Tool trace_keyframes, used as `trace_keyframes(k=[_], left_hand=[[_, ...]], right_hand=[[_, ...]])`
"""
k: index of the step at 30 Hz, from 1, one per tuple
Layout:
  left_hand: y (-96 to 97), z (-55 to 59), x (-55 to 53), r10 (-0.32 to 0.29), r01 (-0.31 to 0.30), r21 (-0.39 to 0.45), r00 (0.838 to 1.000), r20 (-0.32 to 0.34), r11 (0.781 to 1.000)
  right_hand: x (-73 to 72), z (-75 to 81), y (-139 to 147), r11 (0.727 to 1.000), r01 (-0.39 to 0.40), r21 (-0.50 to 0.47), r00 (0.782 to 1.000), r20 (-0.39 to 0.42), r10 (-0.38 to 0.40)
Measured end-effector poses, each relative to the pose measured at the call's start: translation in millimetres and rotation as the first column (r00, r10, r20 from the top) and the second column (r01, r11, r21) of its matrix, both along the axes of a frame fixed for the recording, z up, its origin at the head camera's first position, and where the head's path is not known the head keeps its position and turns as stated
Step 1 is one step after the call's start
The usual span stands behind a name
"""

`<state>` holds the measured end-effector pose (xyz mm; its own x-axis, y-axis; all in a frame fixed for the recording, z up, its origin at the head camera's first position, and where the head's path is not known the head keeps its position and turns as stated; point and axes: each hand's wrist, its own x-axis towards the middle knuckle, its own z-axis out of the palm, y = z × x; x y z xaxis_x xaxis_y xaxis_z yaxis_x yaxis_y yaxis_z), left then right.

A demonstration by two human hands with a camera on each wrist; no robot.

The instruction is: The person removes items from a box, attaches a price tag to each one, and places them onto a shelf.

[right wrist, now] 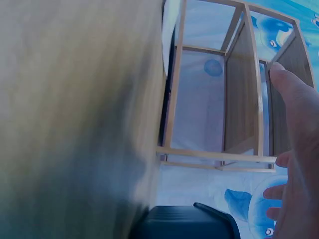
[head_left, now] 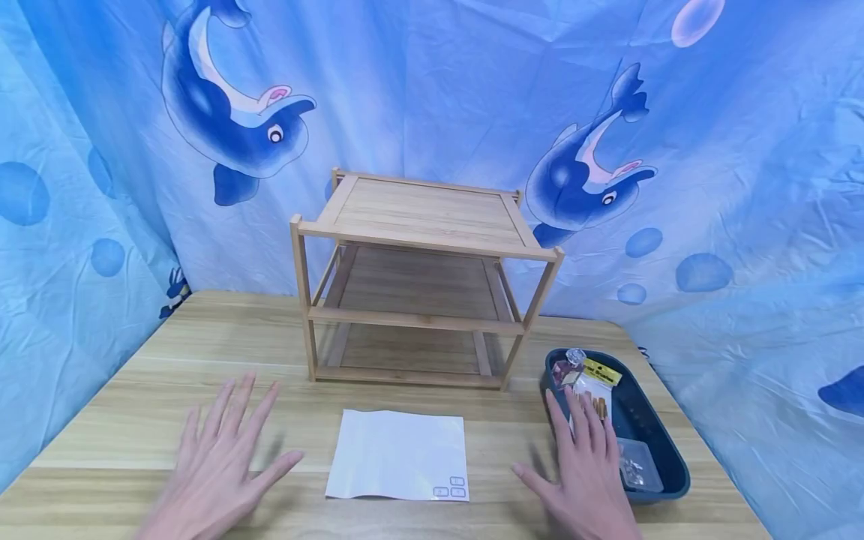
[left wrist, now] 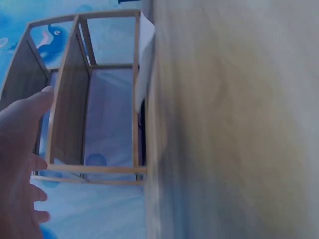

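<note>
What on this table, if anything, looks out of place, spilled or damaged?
Nothing looks spilled or broken. One small oddity: the white sheet does not lie fully flat; its edges lift slightly from the table. The wooden rack stands upright, and the small items sit inside the dark bin.

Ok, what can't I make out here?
Head: blue marks on the white sheet, too small to read.
Head: part of the yellow-topped packet, hidden by the right hand.
Right wrist: inside of the dark bin, hidden by its wall.
Left wrist: part of the left hand, cut off by the left edge.
</note>
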<state>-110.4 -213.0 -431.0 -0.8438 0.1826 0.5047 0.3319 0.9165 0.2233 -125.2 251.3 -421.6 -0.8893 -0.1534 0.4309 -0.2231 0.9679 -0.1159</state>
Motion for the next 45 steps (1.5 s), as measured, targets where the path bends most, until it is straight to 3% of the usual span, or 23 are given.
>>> trace_keyframes(k=[6,11,14,18,23,25,27,33,45], left_hand=[[21.6,16.3,-3.0,-0.077,0.071,0.213,0.997,0.022,0.974],[41.5,22.9,-6.8,-0.149,0.125,0.373,0.988,0.037,0.919],[52.7,24.2,-8.3,-0.21,0.129,0.496,0.971,0.112,0.859],[65.6,23.8,-11.3,-0.31,0.134,0.635,0.935,0.174,0.761],[83.4,21.0,-18.0,-0.429,0.168,0.772,0.891,0.146,0.613],[91.6,19.7,-20.8,-0.446,0.153,0.808,0.883,0.147,0.568],[99.8,17.5,-23.9,-0.45,0.13,0.826,0.878,0.16,0.548],[125.4,8.7,-28.0,-0.454,0.09,0.846,0.87,0.189,0.526],[171.6,6.4,-33.8,-0.593,0.178,0.869,0.79,0.153,0.461]], right_hand=[[-3.8,13.0,8.7,0.985,-0.025,-0.171,0.998,0.052,0.035],[-9.6,18.5,19.0,0.944,-0.047,-0.326,0.992,0.098,0.083],[-11.6,20.6,24.6,0.916,-0.022,-0.4,0.989,0.127,0.079],[-13.9,22.6,32.5,0.888,0.024,-0.46,0.989,0.138,0.045],[-17.4,24.2,44.2,0.873,0.043,-0.486,0.995,0.103,0.008],[-18.8,25.3,48.5,0.866,0.067,-0.495,0.993,0.116,-0.01],[-20.3,25.8,52.9,0.858,0.092,-0.505,0.99,0.135,-0.027],[-24.6,25.4,64.0,0.832,0.132,-0.539,0.984,0.17,-0.046],[-38.7,20.8,83.6,0.811,0.215,-0.544,0.963,0.257,-0.083]])
